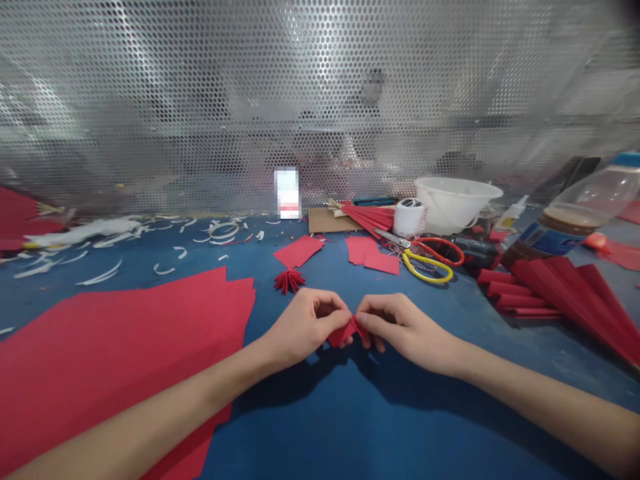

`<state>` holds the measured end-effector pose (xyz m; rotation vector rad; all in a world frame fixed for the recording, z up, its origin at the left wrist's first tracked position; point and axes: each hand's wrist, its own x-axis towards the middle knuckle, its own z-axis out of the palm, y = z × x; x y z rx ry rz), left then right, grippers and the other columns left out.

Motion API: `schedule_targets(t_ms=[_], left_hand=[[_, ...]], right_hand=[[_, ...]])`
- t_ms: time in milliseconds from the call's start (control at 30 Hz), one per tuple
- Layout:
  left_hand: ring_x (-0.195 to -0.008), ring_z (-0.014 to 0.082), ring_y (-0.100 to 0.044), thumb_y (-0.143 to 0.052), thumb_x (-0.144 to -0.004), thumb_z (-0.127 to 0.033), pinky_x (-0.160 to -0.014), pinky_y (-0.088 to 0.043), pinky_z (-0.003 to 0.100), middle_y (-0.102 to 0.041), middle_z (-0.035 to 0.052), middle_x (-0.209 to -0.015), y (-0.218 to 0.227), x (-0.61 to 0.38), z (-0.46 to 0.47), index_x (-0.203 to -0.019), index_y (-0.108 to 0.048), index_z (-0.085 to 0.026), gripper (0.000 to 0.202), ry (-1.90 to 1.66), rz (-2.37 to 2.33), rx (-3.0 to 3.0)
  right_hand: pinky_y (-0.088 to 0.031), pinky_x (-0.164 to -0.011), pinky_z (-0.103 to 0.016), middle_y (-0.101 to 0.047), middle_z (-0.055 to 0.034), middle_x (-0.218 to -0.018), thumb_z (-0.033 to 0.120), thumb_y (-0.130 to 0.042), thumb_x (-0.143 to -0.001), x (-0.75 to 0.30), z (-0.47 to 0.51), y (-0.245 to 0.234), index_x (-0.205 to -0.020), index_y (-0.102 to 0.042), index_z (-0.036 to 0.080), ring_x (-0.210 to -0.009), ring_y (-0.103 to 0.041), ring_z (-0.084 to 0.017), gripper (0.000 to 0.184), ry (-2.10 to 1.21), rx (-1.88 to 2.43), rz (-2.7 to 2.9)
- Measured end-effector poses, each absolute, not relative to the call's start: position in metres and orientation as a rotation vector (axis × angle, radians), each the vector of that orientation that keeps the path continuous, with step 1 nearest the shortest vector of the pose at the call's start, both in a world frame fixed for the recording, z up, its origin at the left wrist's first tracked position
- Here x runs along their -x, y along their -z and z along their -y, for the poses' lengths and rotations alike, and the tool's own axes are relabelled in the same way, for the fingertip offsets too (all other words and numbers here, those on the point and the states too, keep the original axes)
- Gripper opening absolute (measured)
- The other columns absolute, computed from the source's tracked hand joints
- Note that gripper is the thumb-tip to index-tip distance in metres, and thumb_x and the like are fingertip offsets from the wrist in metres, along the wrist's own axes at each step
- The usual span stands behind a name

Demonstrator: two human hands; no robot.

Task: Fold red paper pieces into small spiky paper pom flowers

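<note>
Both the left hand (305,327) and right hand (405,327) pinch a small folded red paper piece (344,333) between their fingertips, over a blue work surface (380,427). One pleated red paper rosette (289,280) lies just ahead, already formed; pleated red paper fans (565,300) sit right, flat red paper sheets (115,360) left, still unfolded.

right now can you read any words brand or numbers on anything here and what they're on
No words can be read clearly.
Blue label on the plastic bottle: white lettering, too small and blurred to read.
White card at the back: blurred out, with only a red band showing.
</note>
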<state>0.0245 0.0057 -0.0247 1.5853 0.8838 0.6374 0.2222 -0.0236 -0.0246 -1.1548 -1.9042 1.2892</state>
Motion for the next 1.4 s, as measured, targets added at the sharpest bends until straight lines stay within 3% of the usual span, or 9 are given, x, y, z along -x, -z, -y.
schedule_targets(t_ms=[233, 467, 633, 733, 1033, 1167, 1400], left_hand=[[-0.048, 0.0109, -0.054, -0.06, -0.077, -0.02, -0.048, -0.04, 0.021, -0.063, 0.0006, -0.055, 0.026, -0.025, -0.006, -0.065, -0.063, -0.014, 0.014, -0.667, -0.884, -1.556], [-0.049, 0.0123, -0.058, -0.062, -0.079, -0.025, -0.052, -0.046, 0.022, -0.067, 0.0026, -0.058, 0.021, -0.025, -0.002, -0.07, -0.062, -0.014, 0.014, -0.669, -0.88, -1.5], [-0.044, 0.009, -0.049, -0.064, -0.077, -0.025, -0.044, -0.036, 0.019, -0.06, -0.0012, -0.052, 0.024, -0.025, -0.006, -0.065, -0.065, -0.014, 0.017, -0.705, -0.923, -1.526], [-0.043, 0.0086, -0.047, -0.065, -0.074, -0.026, -0.043, -0.037, 0.02, -0.059, -0.0012, -0.052, 0.026, -0.025, -0.007, -0.063, -0.066, -0.013, 0.017, -0.7, -0.923, -1.546], [-0.043, 0.0096, -0.051, -0.063, -0.078, -0.028, -0.043, -0.041, 0.02, -0.064, 0.0012, -0.055, 0.029, -0.025, -0.007, -0.067, -0.068, -0.013, 0.019, -0.741, -0.95, -1.561], [-0.044, 0.0098, -0.051, -0.062, -0.078, -0.028, -0.044, -0.041, 0.02, -0.067, 0.0029, -0.059, 0.027, -0.026, -0.006, -0.07, -0.068, -0.012, 0.019, -0.719, -0.968, -1.588], [-0.044, 0.0081, -0.047, -0.065, -0.074, -0.023, -0.044, -0.036, 0.018, -0.059, -0.0006, -0.053, 0.025, -0.023, -0.004, -0.063, -0.067, -0.013, 0.015, -0.626, -0.905, -1.619]], right_hand=[[-0.042, -0.056, -0.022, -0.063, -0.0009, -0.069, 0.03, -0.048, -0.097, -0.223, 0.026, 0.024, -0.079, -0.059, 0.016, -0.06, -0.054, -0.012, 0.026, -1.334, 1.115, 1.939], [-0.041, -0.052, -0.021, -0.062, -0.0002, -0.064, 0.039, -0.055, -0.093, -0.223, 0.021, 0.029, -0.079, -0.061, 0.015, -0.054, -0.052, -0.011, 0.028, -1.379, 1.101, 1.809], [-0.043, -0.055, -0.023, -0.062, -0.0009, -0.065, 0.046, -0.057, -0.092, -0.224, 0.017, 0.032, -0.08, -0.061, 0.014, -0.056, -0.053, -0.011, 0.034, -1.405, 1.04, 1.723], [-0.044, -0.06, -0.024, -0.062, -0.0009, -0.067, 0.049, -0.054, -0.093, -0.225, 0.017, 0.03, -0.082, -0.06, 0.015, -0.06, -0.057, -0.013, 0.036, -1.433, 0.998, 1.715], [-0.039, -0.054, -0.022, -0.059, 0.0017, -0.061, 0.047, -0.049, -0.096, -0.224, 0.014, 0.028, -0.08, -0.058, 0.016, -0.054, -0.054, -0.01, 0.036, -1.417, 0.988, 1.662], [-0.042, -0.057, -0.023, -0.059, 0.0016, -0.063, 0.044, -0.058, -0.091, -0.224, 0.015, 0.028, -0.078, -0.059, 0.015, -0.056, -0.055, -0.012, 0.032, -1.374, 0.974, 1.718], [-0.043, -0.057, -0.024, -0.063, -0.0006, -0.068, 0.043, -0.055, -0.092, -0.224, 0.02, 0.029, -0.079, -0.06, 0.016, -0.058, -0.055, -0.013, 0.031, -1.393, 1.025, 1.826]])
